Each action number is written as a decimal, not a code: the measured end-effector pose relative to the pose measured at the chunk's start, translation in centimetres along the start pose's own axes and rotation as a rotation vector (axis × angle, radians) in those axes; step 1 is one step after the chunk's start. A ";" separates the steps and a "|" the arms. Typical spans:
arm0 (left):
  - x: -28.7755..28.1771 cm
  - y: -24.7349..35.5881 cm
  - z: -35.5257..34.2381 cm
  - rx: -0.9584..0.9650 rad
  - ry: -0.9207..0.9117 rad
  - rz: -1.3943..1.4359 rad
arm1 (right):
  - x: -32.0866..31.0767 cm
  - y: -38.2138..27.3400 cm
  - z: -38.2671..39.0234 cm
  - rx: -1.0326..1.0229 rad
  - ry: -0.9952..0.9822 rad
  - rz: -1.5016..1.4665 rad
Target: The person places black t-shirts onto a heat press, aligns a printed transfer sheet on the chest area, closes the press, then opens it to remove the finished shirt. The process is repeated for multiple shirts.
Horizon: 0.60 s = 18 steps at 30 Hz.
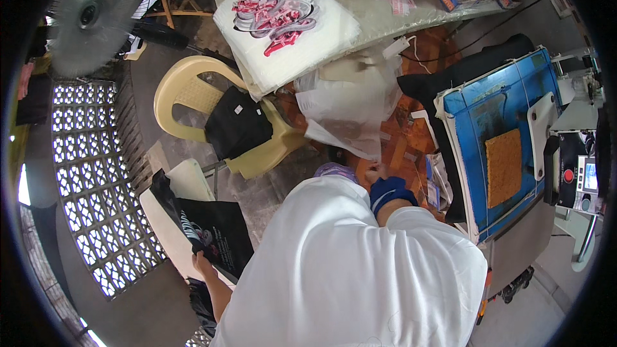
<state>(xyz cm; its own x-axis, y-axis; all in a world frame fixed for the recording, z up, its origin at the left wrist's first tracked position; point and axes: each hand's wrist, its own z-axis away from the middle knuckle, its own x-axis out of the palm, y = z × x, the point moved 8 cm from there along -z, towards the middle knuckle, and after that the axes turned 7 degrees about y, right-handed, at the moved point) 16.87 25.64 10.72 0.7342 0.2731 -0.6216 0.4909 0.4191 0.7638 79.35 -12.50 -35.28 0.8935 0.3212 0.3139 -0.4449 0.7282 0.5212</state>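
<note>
My left hand point(204, 265) grips the edge of a black printed T-shirt point(222, 228), its fingers wrapped over the cloth. The shirt is spread over a white surface point(168, 231) at the left and hangs down its near side. My right hand point(376, 172), below a dark blue cuff, is low in front of my body. Its fingers look loosely apart, and nothing shows in them. Just beyond that hand are translucent sheets point(340, 115), partly blurred, above the reddish floor.
A beige plastic chair point(180, 90) holds a folded black garment point(238, 122). On the table point(385, 26) lies a stack of printed transfer sheets point(283, 32). A heat press point(578, 167) with a blue platen point(475, 115) and brown pad point(504, 167) stands right. A fan point(93, 16) spins at left.
</note>
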 end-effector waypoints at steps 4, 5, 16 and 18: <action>-2.0 -2.3 -0.6 -0.012 0.022 0.000 | 10.9 6.8 3.6 0.016 -0.336 -0.018; -2.5 -2.6 -0.8 -0.004 0.023 0.001 | 14.0 5.9 5.4 -0.035 -0.449 0.106; 1.3 0.0 -1.1 0.030 -0.097 -0.151 | 34.6 8.2 0.4 -0.987 -0.379 1.046; 0.3 -0.3 -0.9 0.027 -0.081 -0.158 | 35.2 9.3 -0.6 -1.041 -0.227 1.360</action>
<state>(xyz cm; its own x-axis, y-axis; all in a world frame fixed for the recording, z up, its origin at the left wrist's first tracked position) 16.55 26.44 10.16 0.6816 0.1344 -0.7193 0.6151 0.4272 0.6627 106.68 5.86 -19.86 -0.1258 0.9710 0.2033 -0.5085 0.1128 -0.8536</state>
